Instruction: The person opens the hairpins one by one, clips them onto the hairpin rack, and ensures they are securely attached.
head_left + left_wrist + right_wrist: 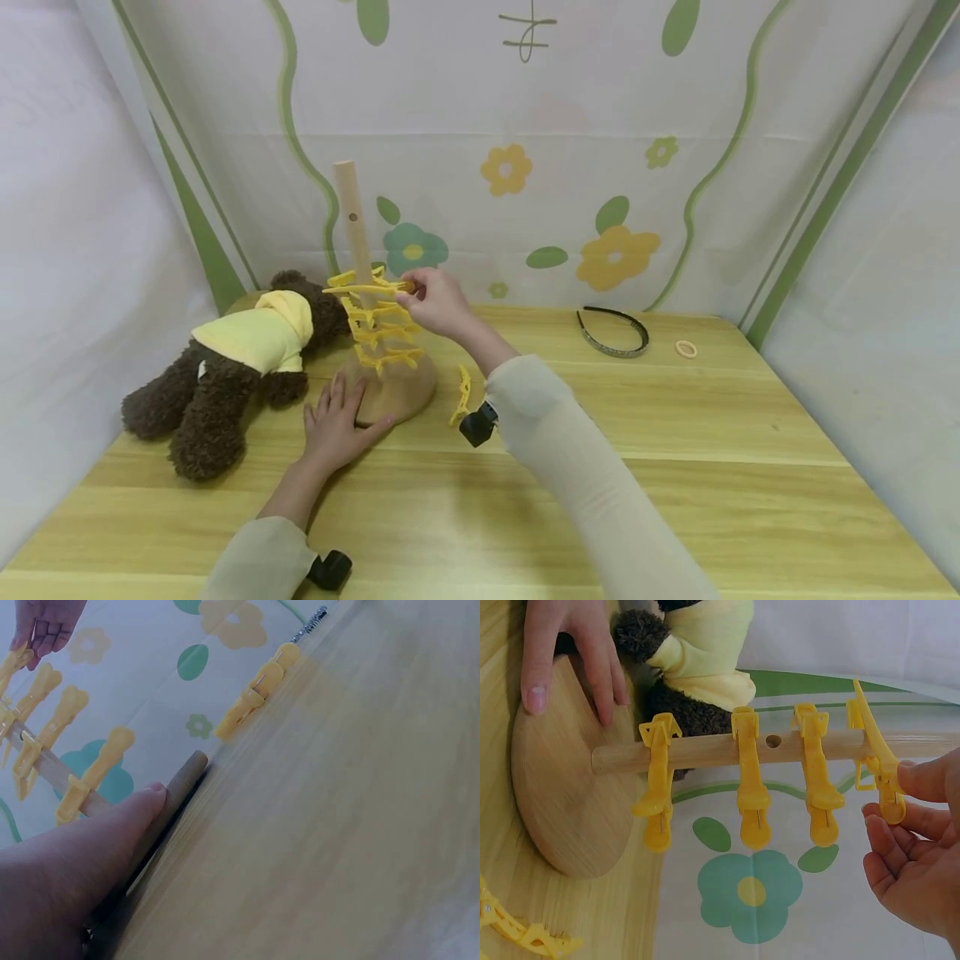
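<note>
A round wooden pole (351, 204) stands upright on a wooden disc base (405, 392). My right hand (437, 304) pinches the tail of a yellow hair clip (889, 776) between thumb and fingers. That clip's arms lie about the pole, spread apart, above the other clips; whether it grips the wood I cannot tell. Below it, three yellow hair clips (754, 795) are clamped on the pole, one under another. My left hand (335, 429) rests on the base, fingers extended over its near left edge. Another yellow clip (462, 394) lies loose on the table, right of the base.
A brown plush bear (247, 342) in a yellow hoodie lies left of the stand, close to it. Farther right on the wooden table (675, 517) are a dark, glittery headband (617, 352) and a small pale ring (686, 349). A patterned cloth backs the table.
</note>
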A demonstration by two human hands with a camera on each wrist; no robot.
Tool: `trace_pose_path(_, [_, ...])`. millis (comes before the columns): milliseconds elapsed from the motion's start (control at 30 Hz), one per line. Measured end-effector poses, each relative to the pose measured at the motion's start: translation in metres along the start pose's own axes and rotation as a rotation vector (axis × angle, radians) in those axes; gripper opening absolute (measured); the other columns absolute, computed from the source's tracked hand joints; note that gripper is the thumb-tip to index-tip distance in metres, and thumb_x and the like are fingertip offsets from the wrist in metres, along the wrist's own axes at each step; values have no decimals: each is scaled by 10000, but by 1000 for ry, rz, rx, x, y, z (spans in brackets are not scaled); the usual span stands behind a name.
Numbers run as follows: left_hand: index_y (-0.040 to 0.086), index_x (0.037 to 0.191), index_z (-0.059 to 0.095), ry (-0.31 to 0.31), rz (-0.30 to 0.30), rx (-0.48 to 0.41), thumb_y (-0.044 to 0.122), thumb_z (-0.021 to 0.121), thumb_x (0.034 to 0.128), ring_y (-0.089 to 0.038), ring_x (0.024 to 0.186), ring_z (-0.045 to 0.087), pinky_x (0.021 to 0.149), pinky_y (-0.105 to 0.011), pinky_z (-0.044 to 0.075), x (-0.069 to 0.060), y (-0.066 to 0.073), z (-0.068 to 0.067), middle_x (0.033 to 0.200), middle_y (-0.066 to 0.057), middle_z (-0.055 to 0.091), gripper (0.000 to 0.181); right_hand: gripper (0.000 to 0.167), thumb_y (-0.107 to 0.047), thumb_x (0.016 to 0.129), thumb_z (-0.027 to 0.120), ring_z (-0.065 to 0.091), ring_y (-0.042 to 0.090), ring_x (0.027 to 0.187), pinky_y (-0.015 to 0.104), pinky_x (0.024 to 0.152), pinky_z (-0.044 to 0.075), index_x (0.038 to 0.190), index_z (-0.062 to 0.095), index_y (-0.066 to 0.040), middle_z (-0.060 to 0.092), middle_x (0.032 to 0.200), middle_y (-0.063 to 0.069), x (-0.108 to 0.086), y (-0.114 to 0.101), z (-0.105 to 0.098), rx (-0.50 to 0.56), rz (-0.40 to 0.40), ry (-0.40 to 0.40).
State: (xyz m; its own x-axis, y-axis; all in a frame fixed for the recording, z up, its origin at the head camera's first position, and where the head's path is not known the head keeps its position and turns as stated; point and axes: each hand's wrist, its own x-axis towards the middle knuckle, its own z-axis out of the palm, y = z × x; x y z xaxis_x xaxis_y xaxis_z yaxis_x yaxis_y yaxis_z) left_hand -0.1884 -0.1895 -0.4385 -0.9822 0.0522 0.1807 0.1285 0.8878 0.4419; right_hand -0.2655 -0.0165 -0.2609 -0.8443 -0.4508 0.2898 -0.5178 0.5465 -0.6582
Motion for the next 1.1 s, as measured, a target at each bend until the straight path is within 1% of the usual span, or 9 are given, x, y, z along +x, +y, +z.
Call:
trace_pose_path(67, [62,1361,262,-3,0,-1,635,469,744,-463,1218,54,863,-644,-33,0,2,-1,1401,-225,23,867,267,-158,853,552,526,124,765,204,635,430,1086,571,-30,573,921,45,0,1,-2,10,3,-5])
trace_pose_path(233, [76,1364,260,0,3,5,643,467,738,-462,1218,57,864,-644,-29,1,1,-1,1401,-225,26,870,275,-153,856,549,525,125,767,209,627,431,1101,562,-30,559,931,45,-1,2,-1,37,0,-10])
trace_pose_path(367, [78,1364,258,2,4,7,649,464,735,-466,1216,57,864,-643,-31,1,0,-1,1400,-228,29,875,296,-153,855,550,520,137,800,222,639,431,1124,550,-29,548,973,55,-2,1,-2,58,8,-15])
trace_pose_path(500, [81,1365,255,1,4,5,650,462,736,-466,1216,55,865,-641,-35,1,0,-1,1400,-227,28,873,348,-184,856,550,502,145,872,236,680,431,1171,523,-42,530,1057,56,-3,2,-4,69,7,-25])
trace_pose_path(633, [83,1367,253,-1,3,3,651,462,734,-463,1218,52,864,-641,-36,1,0,-1,1401,-225,25,876,409,-230,856,551,477,173,962,254,756,413,1220,482,-57,508,1136,57,-7,5,-9,69,-9,-26])
trace_pose_path(733, [80,1367,253,-1,2,1,654,463,732,-462,1219,48,865,-640,-39,1,0,-1,1402,-222,21,882,425,-239,858,548,466,199,1002,272,799,393,1229,466,-50,507,1144,72,-13,9,-14,79,-29,-10])
trace_pose_path(833, [80,1367,253,-1,-1,4,658,462,729,-460,1220,47,867,-637,-41,1,-1,-1,1402,-221,20,885,419,-229,858,550,470,220,1007,296,812,392,1216,471,-26,515,1130,85,-21,16,-19,105,-45,15])
trace_pose_path(967, [84,1368,251,-2,-3,6,657,463,729,-460,1220,46,868,-637,-39,1,0,-1,1402,-222,19,884,391,-207,849,565,480,215,980,316,807,401,1180,498,-11,527,1096,85,-36,31,-22,151,-29,48])
trace_pose_path(1100, [82,1368,248,-4,-4,0,652,470,729,-462,1220,45,867,-638,-39,0,1,-2,1401,-224,18,885,354,-147,838,578,498,212,931,344,787,413,1147,519,15,545,1040,100,-54,52,-20,198,1,73])
